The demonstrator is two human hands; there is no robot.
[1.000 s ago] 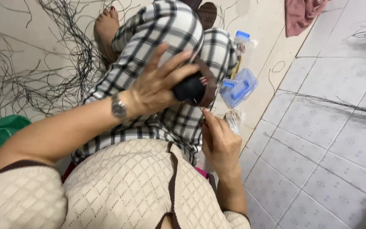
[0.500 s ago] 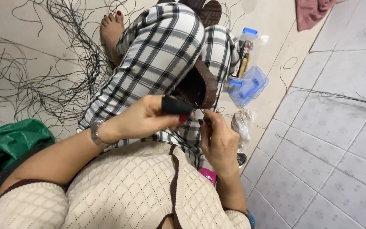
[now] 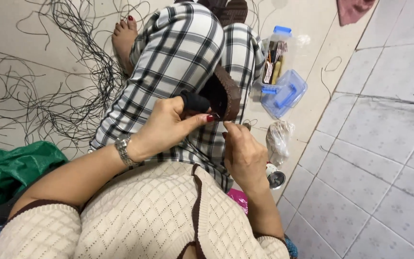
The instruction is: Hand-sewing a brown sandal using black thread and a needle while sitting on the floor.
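Note:
I sit on the floor with my legs in black-and-white checked trousers (image 3: 183, 57) stretched out ahead. My left hand (image 3: 171, 127), with a metal wristwatch, pinches a dark brown knitted piece (image 3: 224, 96) that rests on my thigh, thumb and fingers closed on its near edge, with a black cover on one finger. My right hand (image 3: 243, 153) is closed just to the right of it, fingertips touching the same edge; something thin seems pinched there, too small to make out.
Loose black threads (image 3: 58, 91) are strewn over the floor at left. A green plastic bag (image 3: 10, 168) lies at lower left. To the right stand a clear box with tools (image 3: 274, 57), its blue lid (image 3: 286, 93), a plastic bag (image 3: 280, 139) and a small metal cup (image 3: 275, 177).
My left hand has come down from on top of the knee toward my body and now pinches the edge of the knitted piece. The right hand has stayed close to the same edge.

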